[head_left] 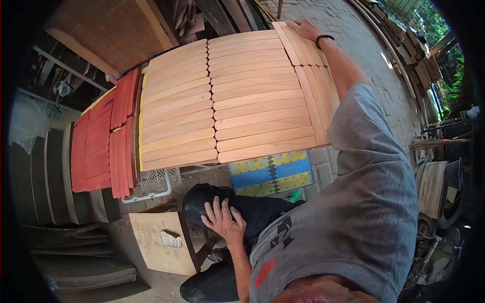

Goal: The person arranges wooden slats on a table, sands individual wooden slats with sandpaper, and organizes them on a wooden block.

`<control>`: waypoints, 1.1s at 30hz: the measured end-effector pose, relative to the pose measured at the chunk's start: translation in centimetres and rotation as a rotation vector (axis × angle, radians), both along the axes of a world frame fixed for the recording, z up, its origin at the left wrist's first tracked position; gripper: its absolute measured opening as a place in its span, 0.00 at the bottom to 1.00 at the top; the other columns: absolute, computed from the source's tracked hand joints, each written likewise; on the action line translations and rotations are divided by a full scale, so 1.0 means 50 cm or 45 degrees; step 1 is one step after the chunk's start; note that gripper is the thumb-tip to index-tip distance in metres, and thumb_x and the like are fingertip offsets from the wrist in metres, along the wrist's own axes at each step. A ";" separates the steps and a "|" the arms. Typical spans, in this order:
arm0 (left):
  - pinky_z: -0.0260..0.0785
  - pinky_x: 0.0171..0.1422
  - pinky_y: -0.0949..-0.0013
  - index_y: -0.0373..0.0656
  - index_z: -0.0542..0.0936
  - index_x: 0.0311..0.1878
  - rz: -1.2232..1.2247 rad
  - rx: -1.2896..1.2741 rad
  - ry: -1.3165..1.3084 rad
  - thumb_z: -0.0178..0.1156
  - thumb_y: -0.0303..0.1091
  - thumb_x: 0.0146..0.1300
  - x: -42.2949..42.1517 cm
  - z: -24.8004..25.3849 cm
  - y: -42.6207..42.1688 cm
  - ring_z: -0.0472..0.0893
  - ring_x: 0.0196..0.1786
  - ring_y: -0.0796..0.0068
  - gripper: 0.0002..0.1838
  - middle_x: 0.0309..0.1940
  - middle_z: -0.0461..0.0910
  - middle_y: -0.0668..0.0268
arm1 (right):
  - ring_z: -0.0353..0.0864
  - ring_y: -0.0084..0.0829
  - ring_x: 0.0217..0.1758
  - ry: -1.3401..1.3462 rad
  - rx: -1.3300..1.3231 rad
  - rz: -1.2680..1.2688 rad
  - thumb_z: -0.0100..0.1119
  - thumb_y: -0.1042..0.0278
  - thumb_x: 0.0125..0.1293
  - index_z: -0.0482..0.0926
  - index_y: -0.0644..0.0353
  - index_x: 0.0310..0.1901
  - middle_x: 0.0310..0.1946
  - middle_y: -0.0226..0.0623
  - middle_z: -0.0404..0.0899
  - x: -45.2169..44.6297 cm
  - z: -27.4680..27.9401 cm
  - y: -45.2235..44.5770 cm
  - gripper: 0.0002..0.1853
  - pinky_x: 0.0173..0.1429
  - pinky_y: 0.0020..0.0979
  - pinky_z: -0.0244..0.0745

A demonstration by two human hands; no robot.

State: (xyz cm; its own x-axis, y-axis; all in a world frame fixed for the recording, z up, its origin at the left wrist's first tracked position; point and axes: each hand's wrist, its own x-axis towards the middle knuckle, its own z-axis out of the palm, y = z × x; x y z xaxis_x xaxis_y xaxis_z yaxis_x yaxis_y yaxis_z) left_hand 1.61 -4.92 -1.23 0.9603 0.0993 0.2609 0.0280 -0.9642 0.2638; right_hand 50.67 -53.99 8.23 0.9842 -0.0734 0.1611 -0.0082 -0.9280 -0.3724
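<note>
Pale wooden slats (257, 93) with rounded ends lie side by side in rows on a raised work surface in front of me. At its far right corner, my right hand (304, 29), with a dark beaded bracelet (324, 38) at the wrist, rests on crosswise slats (316, 83). Its fingers look stretched out over the slat ends, though their tips are hard to make out. My left hand (226, 220) lies on my dark-trousered knee (199, 199), fingers spread and holding nothing. Red-painted slats (93, 146) are set at the left end of the surface.
Below the slats are a white plastic crate (151, 184) and a blue-and-yellow mat (273, 174). A small wooden stool (151, 242) stands by my knee. Stacked boards (86, 272) fill the lower left. A wooden panel (108, 35) leans behind; a broom (439, 144) lies right.
</note>
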 end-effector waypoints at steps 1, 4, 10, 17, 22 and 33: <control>0.36 0.81 0.41 0.49 0.86 0.54 0.002 0.001 -0.008 0.57 0.38 0.64 0.000 -0.001 0.000 0.66 0.76 0.50 0.18 0.65 0.78 0.62 | 0.82 0.51 0.61 0.003 -0.001 -0.004 0.54 0.29 0.67 0.85 0.52 0.58 0.56 0.52 0.84 -0.001 -0.001 0.000 0.35 0.65 0.46 0.74; 0.36 0.81 0.41 0.49 0.86 0.54 0.002 -0.006 -0.021 0.57 0.38 0.64 -0.003 -0.006 0.002 0.66 0.76 0.50 0.17 0.65 0.79 0.62 | 0.82 0.51 0.60 0.013 0.017 -0.063 0.54 0.31 0.68 0.87 0.52 0.56 0.54 0.52 0.85 0.001 -0.007 -0.003 0.32 0.64 0.45 0.74; 0.35 0.81 0.42 0.49 0.86 0.54 0.003 -0.002 -0.039 0.57 0.38 0.63 -0.003 -0.003 0.002 0.66 0.75 0.50 0.17 0.65 0.79 0.62 | 0.82 0.52 0.61 -0.098 -0.003 -0.055 0.55 0.35 0.69 0.86 0.52 0.57 0.55 0.52 0.85 -0.009 -0.006 0.009 0.30 0.65 0.45 0.74; 0.37 0.80 0.41 0.49 0.86 0.54 -0.003 -0.010 -0.024 0.56 0.38 0.63 0.000 0.000 0.000 0.66 0.75 0.51 0.18 0.65 0.79 0.63 | 0.81 0.54 0.61 -0.427 -0.206 0.068 0.55 0.38 0.71 0.84 0.57 0.59 0.54 0.56 0.84 0.039 -0.006 0.029 0.31 0.65 0.46 0.74; 0.38 0.80 0.41 0.50 0.86 0.53 -0.003 0.005 -0.015 0.56 0.38 0.63 0.005 0.003 -0.004 0.67 0.75 0.51 0.17 0.65 0.79 0.63 | 0.82 0.55 0.60 -0.376 -0.124 0.350 0.57 0.41 0.71 0.84 0.60 0.58 0.53 0.57 0.84 0.065 -0.008 0.086 0.29 0.64 0.46 0.74; 0.36 0.81 0.37 0.49 0.86 0.55 -0.004 -0.023 0.023 0.55 0.37 0.65 0.001 -0.001 -0.002 0.63 0.78 0.50 0.18 0.67 0.77 0.62 | 0.84 0.54 0.51 -0.263 -0.034 0.254 0.57 0.43 0.72 0.88 0.58 0.48 0.45 0.52 0.87 0.030 -0.008 0.111 0.24 0.58 0.47 0.76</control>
State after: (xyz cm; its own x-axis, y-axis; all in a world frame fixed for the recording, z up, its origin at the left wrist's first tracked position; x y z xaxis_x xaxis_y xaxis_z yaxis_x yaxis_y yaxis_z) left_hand 1.66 -5.02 -1.27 0.9651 0.1004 0.2420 0.0295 -0.9594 0.2807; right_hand 52.17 -48.43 7.82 0.9248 0.1254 0.3593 0.2491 -0.9132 -0.3225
